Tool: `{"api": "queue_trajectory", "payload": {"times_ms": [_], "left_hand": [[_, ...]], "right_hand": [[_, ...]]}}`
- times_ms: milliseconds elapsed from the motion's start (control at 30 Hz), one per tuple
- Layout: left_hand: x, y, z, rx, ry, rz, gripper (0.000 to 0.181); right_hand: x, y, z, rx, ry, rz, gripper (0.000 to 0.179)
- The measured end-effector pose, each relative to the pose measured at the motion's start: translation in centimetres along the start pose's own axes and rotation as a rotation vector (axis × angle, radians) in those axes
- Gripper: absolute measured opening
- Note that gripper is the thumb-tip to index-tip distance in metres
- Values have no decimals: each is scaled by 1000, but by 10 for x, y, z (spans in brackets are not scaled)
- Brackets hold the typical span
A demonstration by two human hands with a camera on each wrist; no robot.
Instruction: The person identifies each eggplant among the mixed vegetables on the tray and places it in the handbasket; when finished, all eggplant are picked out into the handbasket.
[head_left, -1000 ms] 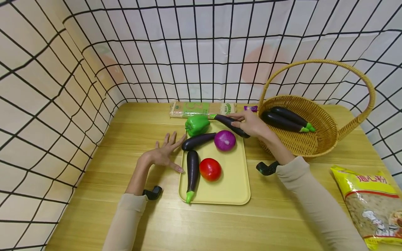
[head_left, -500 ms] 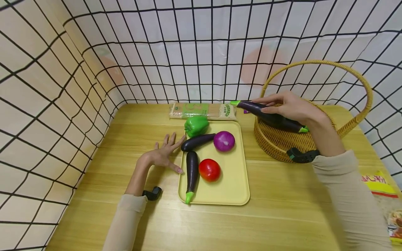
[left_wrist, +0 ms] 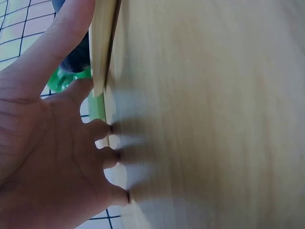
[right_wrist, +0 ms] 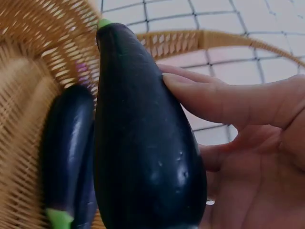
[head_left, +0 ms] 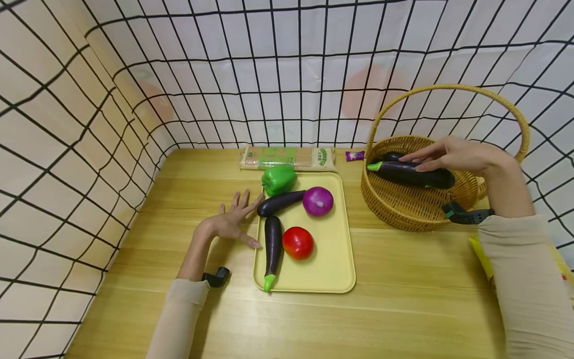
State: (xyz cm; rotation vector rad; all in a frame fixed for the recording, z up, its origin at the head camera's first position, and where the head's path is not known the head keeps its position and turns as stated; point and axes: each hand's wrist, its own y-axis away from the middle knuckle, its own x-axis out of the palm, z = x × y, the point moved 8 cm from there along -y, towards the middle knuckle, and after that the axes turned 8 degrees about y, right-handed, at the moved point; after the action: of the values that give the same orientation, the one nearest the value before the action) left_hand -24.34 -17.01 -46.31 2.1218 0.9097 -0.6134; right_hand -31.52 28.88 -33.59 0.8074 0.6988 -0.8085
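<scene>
“Wicker, golden and woven, forms a basket [head_left: 394,217] on the right, under a tall arched handle [head_left: 453,87]. What is the person's right hand [head_left: 457,157] doing there?”

“It grips a dark purple eggplant [right_wrist: 143,129], thumb and fingers pinching its sides. That eggplant is level with the basket's interior, its green cap [head_left: 374,166] pointing left, close to the basket's left side.”

“Is anything beneath it?”

“Two more eggplants [right_wrist: 69,143], side by side in the basket. I cannot tell whether the held one touches them.”

“And the left hand [head_left: 230,224]?”

“Its fingers are spread wide apart and hold nothing. Fingertips rest on the wooden table [head_left: 403,299], beside the left edge of a pale yellow tray [head_left: 329,269].”

“What does the tray carry?”

“At its far left corner, a green bell pepper [head_left: 279,180]. Nearer the person, a slanting eggplant [head_left: 282,202] has its narrow end just beside a purple onion [head_left: 318,201]. Another eggplant [head_left: 272,244] lies along the left edge, cap toward the person, with a red tomato [head_left: 298,243] to its right.”

“And around it?”

“Behind the tray lie a long packet [head_left: 287,158] and a small purple packet [head_left: 355,155]. The right sleeve [head_left: 529,269] mostly hides a yellow bag [head_left: 482,254].”
</scene>
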Motion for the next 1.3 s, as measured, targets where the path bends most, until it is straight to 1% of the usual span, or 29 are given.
{"api": "queue_trajectory", "payload": {"times_ms": [100, 200, 333, 433, 533, 800, 967, 1033, 1133, 1300], "left_hand": [[0, 0, 1, 0, -3, 0, 132], [0, 0, 0, -2, -6, 1, 132], [0, 0, 0, -4, -5, 3, 132], [1, 0, 0, -5, -1, 5, 133], [1, -1, 0, -7, 1, 9, 133], [0, 0, -1, -8, -8, 5, 133], [0, 0, 1, 2, 2, 0, 133], [0, 0, 1, 1, 3, 0, 133], [0, 0, 2, 3, 5, 0, 132], [-1, 0, 2, 4, 1, 2, 132]], "right_hand": [[6, -6, -11, 1, -31, 31, 45], [12, -15, -19, 8, -28, 48, 45], [21, -28, -25, 32, -23, 76, 46], [27, -35, -27, 40, -39, 90, 45], [30, -39, -28, 45, -47, 82, 45], [32, -41, -33, 77, -46, 43, 47], [35, -47, -38, 135, -60, 17, 45], [36, -49, -40, 164, -68, 18, 45], [37, -51, -42, 178, -72, 29, 44], [36, -52, -41, 175, -53, 34, 44]]}}
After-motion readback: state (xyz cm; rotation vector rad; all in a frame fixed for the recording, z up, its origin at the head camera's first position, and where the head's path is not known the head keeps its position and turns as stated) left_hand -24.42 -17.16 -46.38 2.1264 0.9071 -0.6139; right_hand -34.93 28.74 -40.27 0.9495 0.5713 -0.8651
